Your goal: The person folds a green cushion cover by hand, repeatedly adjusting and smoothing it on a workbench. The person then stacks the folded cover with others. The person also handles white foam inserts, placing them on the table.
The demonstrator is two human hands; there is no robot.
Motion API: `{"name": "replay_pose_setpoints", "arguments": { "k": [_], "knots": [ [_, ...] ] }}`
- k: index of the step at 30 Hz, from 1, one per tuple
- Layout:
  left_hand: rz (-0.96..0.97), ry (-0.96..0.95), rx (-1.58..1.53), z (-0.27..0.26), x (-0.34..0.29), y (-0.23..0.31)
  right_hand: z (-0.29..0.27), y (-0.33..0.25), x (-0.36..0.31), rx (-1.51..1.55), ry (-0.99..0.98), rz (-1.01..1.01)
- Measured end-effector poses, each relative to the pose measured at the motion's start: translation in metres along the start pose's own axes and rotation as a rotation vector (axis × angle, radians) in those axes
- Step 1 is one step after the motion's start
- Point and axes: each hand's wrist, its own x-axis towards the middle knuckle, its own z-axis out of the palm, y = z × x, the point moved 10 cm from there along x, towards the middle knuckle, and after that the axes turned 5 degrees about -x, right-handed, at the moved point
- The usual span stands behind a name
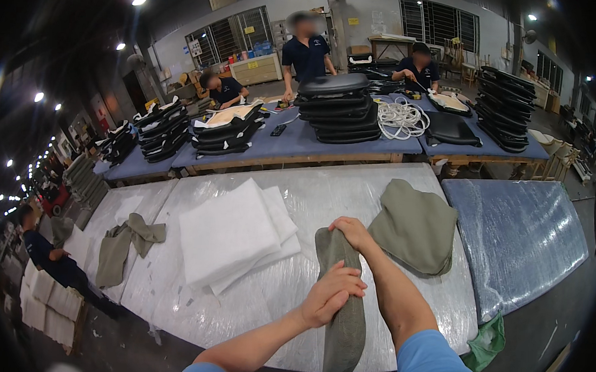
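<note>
An olive-green fabric cushion (345,333) stands on its narrow edge in front of me, its near end by my body. My left hand (335,296) is closed over its upper edge near the middle, with the fingers bent across the fabric. At the far end my right hand (353,233) grips the top corner, thumb and fingers curled round it. Just right of that hand lies a second olive-green cushion (414,229), flat on the plastic-wrapped table (250,321). The cushion's underside is hidden.
Folded white padding sheets (231,236) lie left of my hands, with loose olive fabric (116,254) farther left. Beyond stands a blue-topped bench (267,140) with stacked black seat pads (339,111) and coiled white cord (402,119). Several people work around. A green bag (486,344) hangs at right.
</note>
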Motion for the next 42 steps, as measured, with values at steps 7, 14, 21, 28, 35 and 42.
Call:
{"name": "replay_pose_setpoints", "arguments": {
  "k": [7, 14, 21, 28, 35, 42],
  "knots": [
    [0.011, 0.040, -0.021, -0.013, 0.028, -0.043, 0.000, 0.005, 0.006, 0.070, 0.004, -0.039],
    [-0.046, 0.172, -0.002, -0.045, 0.032, -0.083, 0.021, -0.006, 0.006, 0.127, -0.038, -0.013],
    [0.007, 0.251, 0.001, -0.047, 0.027, -0.088, 0.022, 0.005, 0.006, 0.183, -0.035, 0.052],
    [-0.093, 0.251, -0.178, -0.034, 0.032, -0.101, -0.038, -0.011, -0.047, -0.106, 0.455, -0.185],
    [-0.239, 0.386, -0.319, -0.052, -0.003, -0.122, 0.035, -0.072, -0.152, 0.553, 0.176, -0.050],
    [-0.746, 0.554, -0.760, -0.015, -0.013, -0.108, 0.026, -0.099, -0.184, 0.233, 0.083, -0.075]
  ]
}}
